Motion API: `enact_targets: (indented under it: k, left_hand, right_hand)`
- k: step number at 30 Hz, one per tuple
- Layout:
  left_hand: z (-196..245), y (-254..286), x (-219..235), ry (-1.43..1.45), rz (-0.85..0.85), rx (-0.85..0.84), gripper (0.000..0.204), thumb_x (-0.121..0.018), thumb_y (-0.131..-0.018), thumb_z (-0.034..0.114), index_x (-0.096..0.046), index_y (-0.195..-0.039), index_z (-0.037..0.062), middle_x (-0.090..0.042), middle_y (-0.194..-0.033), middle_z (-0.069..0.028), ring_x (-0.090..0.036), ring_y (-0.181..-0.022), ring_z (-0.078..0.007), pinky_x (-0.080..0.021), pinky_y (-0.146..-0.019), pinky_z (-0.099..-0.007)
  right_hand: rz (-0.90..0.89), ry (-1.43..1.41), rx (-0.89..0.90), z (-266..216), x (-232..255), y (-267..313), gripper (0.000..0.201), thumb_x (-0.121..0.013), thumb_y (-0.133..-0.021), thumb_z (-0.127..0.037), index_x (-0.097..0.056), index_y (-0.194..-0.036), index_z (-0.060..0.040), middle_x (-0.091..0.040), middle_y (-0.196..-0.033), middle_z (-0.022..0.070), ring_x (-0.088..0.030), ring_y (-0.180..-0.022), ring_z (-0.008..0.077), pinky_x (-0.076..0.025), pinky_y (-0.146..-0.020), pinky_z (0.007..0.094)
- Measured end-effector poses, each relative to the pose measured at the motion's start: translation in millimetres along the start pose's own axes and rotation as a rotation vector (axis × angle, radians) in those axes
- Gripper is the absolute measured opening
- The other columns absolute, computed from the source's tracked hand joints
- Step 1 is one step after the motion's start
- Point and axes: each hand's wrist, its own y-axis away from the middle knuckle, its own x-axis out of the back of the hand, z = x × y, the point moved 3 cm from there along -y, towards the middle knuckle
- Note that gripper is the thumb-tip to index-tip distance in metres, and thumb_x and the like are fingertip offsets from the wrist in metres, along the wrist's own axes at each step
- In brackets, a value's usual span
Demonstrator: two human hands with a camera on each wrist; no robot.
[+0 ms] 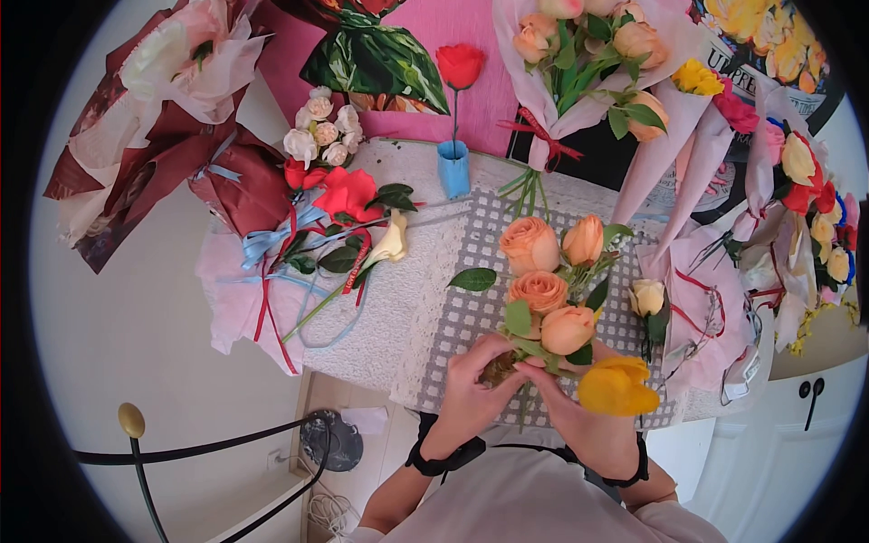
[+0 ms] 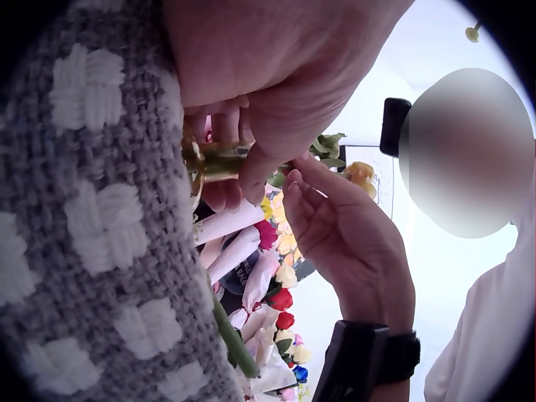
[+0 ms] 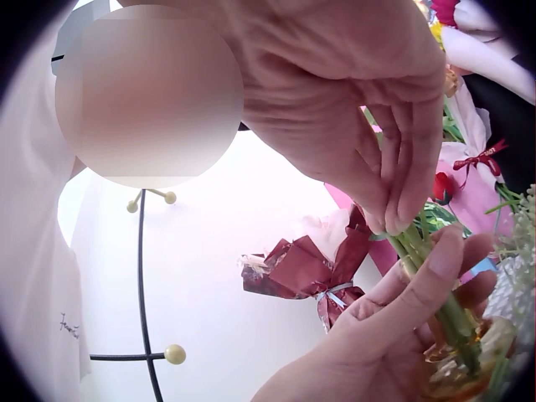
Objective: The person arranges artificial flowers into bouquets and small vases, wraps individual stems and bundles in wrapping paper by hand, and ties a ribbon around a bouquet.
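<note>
My left hand (image 1: 475,385) curls round the neck of a small amber glass vase (image 2: 222,161) and the green stems (image 3: 452,322) in it. The thumb and fingertips of my right hand (image 1: 584,421) pinch the stems just above, close to the left fingers. Peach roses (image 1: 539,291) and green leaves spread beyond both hands. A yellow tulip (image 1: 618,385) leans over the right hand; where its stem runs is hidden. From the right wrist view, the vase (image 3: 461,381) is tilted, with its base partly out of frame.
A loose leaf (image 1: 472,280) and a cream rose (image 1: 647,297) lie either side on the checked cloth (image 1: 453,339). Beyond stand a red rose in a blue holder (image 1: 453,170) and wrapped bouquets. Ribbons and a calla lily (image 1: 391,239) lie left.
</note>
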Motion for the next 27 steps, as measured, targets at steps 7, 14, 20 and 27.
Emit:
enact_targets:
  k: [7,14,20,27]
  left_hand:
    - [1.3,0.6,0.1,0.033,0.014,0.046,0.032,-0.080,-0.083,-0.005,-0.070,-0.113,-0.0011,-0.072,-0.102,-0.0118,-0.072,-0.086,-0.0172,-0.054,-0.074,-0.0284]
    - [0.1,0.1,-0.4,-0.010,0.003,0.004,0.030,-0.080,-0.083,-0.005,-0.070,-0.111,-0.0012,-0.072,-0.100,-0.0115,-0.072,-0.083,-0.0209,-0.055,-0.073,-0.0296]
    - [-0.5,0.3,-1.9,0.016,0.017,-0.037,0.028,-0.080,-0.083,-0.005,-0.070,-0.108,-0.0012,-0.072,-0.100,-0.0115,-0.072,-0.082,-0.0214,-0.054,-0.072,-0.0294]
    - [-1.7,3.1,-4.8,0.009,0.047,-0.007,0.027,-0.080,-0.086,-0.004,-0.068,-0.110,-0.0003,-0.074,-0.101,-0.0099,-0.070,-0.084,-0.0116,-0.054,-0.073,-0.0266]
  right_hand:
    - [-0.007,0.079,0.117,7.9,-3.9,0.1,0.026,-0.084,-0.083,-0.004,-0.075,-0.108,-0.0034,-0.070,-0.094,0.0098,-0.068,-0.069,0.0258,-0.052,-0.060,0.0351]
    - [0.020,0.051,0.175,1.5,-4.9,-5.2,0.022,-0.083,-0.083,-0.002,-0.074,-0.103,-0.0017,-0.068,-0.091,0.0106,-0.066,-0.067,0.0288,-0.050,-0.056,0.0365]
    - [0.007,0.040,0.172,-0.4,-3.2,-6.3,0.023,-0.081,-0.084,0.001,-0.073,-0.105,-0.0008,-0.068,-0.091,0.0116,-0.067,-0.067,0.0301,-0.051,-0.057,0.0363]
    - [-0.046,-0.026,0.020,-2.8,0.1,1.8,0.023,-0.079,-0.089,-0.001,-0.071,-0.111,0.0008,-0.070,-0.099,0.0125,-0.071,-0.080,0.0312,-0.057,-0.070,0.0370]
